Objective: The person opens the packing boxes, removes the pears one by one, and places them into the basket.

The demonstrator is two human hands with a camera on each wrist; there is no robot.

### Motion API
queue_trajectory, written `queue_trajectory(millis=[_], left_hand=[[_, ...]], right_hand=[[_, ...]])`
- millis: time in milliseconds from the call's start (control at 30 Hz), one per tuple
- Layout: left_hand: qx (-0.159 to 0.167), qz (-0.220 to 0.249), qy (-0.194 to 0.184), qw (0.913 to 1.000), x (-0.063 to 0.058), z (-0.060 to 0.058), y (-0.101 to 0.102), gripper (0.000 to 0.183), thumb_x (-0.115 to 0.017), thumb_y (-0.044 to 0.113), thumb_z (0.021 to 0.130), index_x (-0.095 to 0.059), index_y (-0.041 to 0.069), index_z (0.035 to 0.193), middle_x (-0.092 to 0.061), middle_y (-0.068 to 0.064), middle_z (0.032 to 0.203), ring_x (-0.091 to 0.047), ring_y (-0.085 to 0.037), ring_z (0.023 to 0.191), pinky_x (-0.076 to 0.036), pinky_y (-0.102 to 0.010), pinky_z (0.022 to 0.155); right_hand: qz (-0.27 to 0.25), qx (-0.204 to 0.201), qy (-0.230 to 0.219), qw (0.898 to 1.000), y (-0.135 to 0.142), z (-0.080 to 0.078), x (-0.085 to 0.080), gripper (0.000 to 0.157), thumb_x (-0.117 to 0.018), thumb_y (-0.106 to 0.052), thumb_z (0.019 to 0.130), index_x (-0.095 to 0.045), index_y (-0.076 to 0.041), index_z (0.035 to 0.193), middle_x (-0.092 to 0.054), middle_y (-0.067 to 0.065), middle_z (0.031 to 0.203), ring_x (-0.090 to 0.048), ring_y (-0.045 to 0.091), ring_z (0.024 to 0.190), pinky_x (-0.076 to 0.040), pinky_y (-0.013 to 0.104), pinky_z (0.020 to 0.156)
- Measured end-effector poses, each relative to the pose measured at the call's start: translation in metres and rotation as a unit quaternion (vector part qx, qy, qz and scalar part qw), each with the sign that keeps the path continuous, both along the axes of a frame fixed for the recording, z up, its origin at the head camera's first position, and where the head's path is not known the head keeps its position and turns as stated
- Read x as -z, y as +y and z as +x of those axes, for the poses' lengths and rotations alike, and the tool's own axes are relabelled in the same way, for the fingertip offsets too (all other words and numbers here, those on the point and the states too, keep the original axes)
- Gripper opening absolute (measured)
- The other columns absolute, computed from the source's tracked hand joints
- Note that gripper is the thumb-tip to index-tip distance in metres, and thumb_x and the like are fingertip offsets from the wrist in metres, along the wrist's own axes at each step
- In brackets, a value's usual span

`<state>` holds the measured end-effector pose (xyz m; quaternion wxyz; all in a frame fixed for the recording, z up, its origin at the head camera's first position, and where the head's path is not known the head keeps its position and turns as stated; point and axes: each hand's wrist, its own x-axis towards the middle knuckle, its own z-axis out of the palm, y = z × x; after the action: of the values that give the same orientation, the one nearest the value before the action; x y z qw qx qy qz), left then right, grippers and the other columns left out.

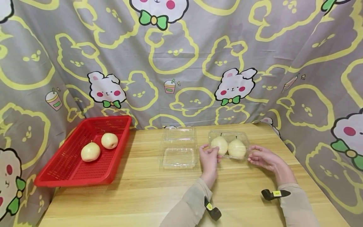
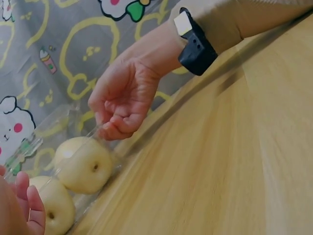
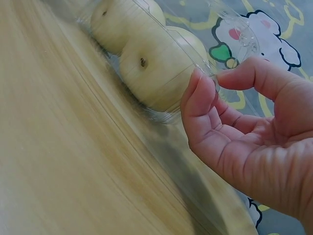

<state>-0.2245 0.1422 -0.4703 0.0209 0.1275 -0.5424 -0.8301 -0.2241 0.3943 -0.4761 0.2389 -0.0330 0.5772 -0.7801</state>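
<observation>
A clear plastic clamshell box (image 1: 229, 133) stands on the table with two pale yellow pears (image 1: 237, 149) side by side inside. My left hand (image 1: 209, 157) grips its left front corner, thumb in front of the near pear. At the right end, my right hand (image 1: 262, 157) pinches the box's rim between thumb and curled forefinger, clearest in the right wrist view. Clear plastic rises above the pears (image 3: 156, 63); whether the lid is latched, I cannot tell. In the left wrist view only part of the left hand (image 2: 19, 208) shows, at the lower left.
Left of the box lies another clear clamshell box (image 1: 179, 157), spread open. A red plastic basket (image 1: 110, 176) on the far left holds two more yellow pears (image 1: 90, 152). Behind the wooden table (image 1: 141, 195) hangs a grey patterned curtain (image 1: 181, 63).
</observation>
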Motion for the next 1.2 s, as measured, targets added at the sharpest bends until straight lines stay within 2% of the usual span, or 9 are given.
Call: queue_trajectory(millis=[167,333,400,500,600,733,933,1100,1200], left_hand=[[0.003,-0.026,0.021,0.9994,0.000,-0.002,-0.003,0.053,-0.073,0.004,0.080,-0.047,0.006,0.126,-0.063,-0.007,0.092,-0.059,-0.011,0.054,-0.052,-0.026,0.051],[-0.006,-0.075,0.063,0.9952,-0.001,-0.004,-0.006,0.042,-0.074,0.001,0.079,-0.059,0.004,0.118,-0.061,-0.006,0.086,-0.056,-0.009,0.058,-0.059,-0.044,0.061],[-0.009,-0.096,0.078,0.9923,-0.002,-0.004,-0.007,0.038,-0.075,0.002,0.079,-0.062,0.004,0.114,-0.062,-0.006,0.085,-0.055,-0.008,0.058,-0.059,-0.047,0.063],[-0.011,-0.124,0.093,0.9879,-0.005,-0.003,-0.008,0.035,-0.077,0.006,0.078,-0.064,0.004,0.111,-0.064,-0.007,0.086,-0.054,-0.007,0.059,-0.057,-0.035,0.059],[-0.010,-0.145,0.109,0.9833,-0.007,-0.003,-0.009,0.037,-0.079,0.011,0.077,-0.065,0.002,0.111,-0.065,-0.012,0.091,-0.053,-0.007,0.065,-0.049,-0.020,0.057],[0.000,-0.181,0.122,0.9759,-0.008,-0.006,-0.009,0.040,-0.080,0.018,0.077,-0.065,0.002,0.111,-0.062,-0.017,0.104,-0.051,-0.011,0.075,-0.044,-0.017,0.062],[0.009,-0.222,0.116,0.9682,-0.017,-0.010,-0.009,0.042,-0.082,0.028,0.076,-0.066,0.009,0.110,-0.055,-0.006,0.115,-0.050,-0.020,0.096,-0.043,-0.029,0.077],[0.028,-0.197,0.121,0.9724,-0.024,-0.015,-0.009,0.044,-0.080,0.030,0.078,-0.064,0.009,0.114,-0.057,-0.005,0.123,-0.049,-0.030,0.119,-0.043,-0.048,0.099],[0.037,-0.182,0.121,0.9751,-0.027,-0.018,-0.008,0.044,-0.080,0.031,0.079,-0.064,0.010,0.113,-0.060,-0.005,0.125,-0.049,-0.030,0.126,-0.042,-0.051,0.106]], right_hand=[[0.001,-0.002,0.002,1.000,0.002,0.000,0.000,0.027,-0.038,0.008,0.096,-0.050,-0.015,0.104,-0.067,0.001,0.084,-0.068,0.013,0.081,-0.058,0.024,0.077],[-0.003,-0.015,0.014,1.000,0.004,-0.002,0.002,0.029,-0.037,0.009,0.096,-0.052,-0.015,0.103,-0.067,0.000,0.084,-0.068,0.012,0.082,-0.057,0.022,0.076],[-0.005,-0.019,0.016,1.000,0.006,-0.002,0.002,0.030,-0.036,0.009,0.096,-0.053,-0.015,0.103,-0.067,-0.001,0.085,-0.068,0.012,0.082,-0.057,0.022,0.076],[-0.001,-0.021,0.014,1.000,0.009,-0.001,0.001,0.030,-0.035,0.009,0.096,-0.053,-0.015,0.104,-0.067,0.000,0.085,-0.068,0.012,0.082,-0.057,0.022,0.076],[0.011,-0.020,0.010,1.000,0.010,0.000,0.000,0.030,-0.037,0.009,0.095,-0.052,-0.015,0.104,-0.067,0.000,0.084,-0.068,0.012,0.083,-0.057,0.023,0.077],[0.024,-0.021,0.007,0.999,0.013,0.001,0.000,0.029,-0.036,0.009,0.096,-0.051,-0.015,0.105,-0.066,-0.001,0.084,-0.068,0.011,0.083,-0.057,0.023,0.078],[0.029,-0.032,0.012,0.999,0.018,0.002,-0.001,0.027,-0.038,0.009,0.095,-0.050,-0.013,0.106,-0.065,-0.002,0.085,-0.067,0.011,0.083,-0.057,0.023,0.078],[0.024,-0.048,0.017,0.998,0.021,0.003,0.000,0.030,-0.034,0.010,0.096,-0.050,-0.013,0.107,-0.064,-0.002,0.086,-0.067,0.011,0.084,-0.057,0.023,0.078],[0.020,-0.054,0.021,0.998,0.023,0.003,0.001,0.031,-0.033,0.010,0.096,-0.051,-0.013,0.107,-0.064,-0.002,0.087,-0.067,0.011,0.084,-0.057,0.022,0.077]])
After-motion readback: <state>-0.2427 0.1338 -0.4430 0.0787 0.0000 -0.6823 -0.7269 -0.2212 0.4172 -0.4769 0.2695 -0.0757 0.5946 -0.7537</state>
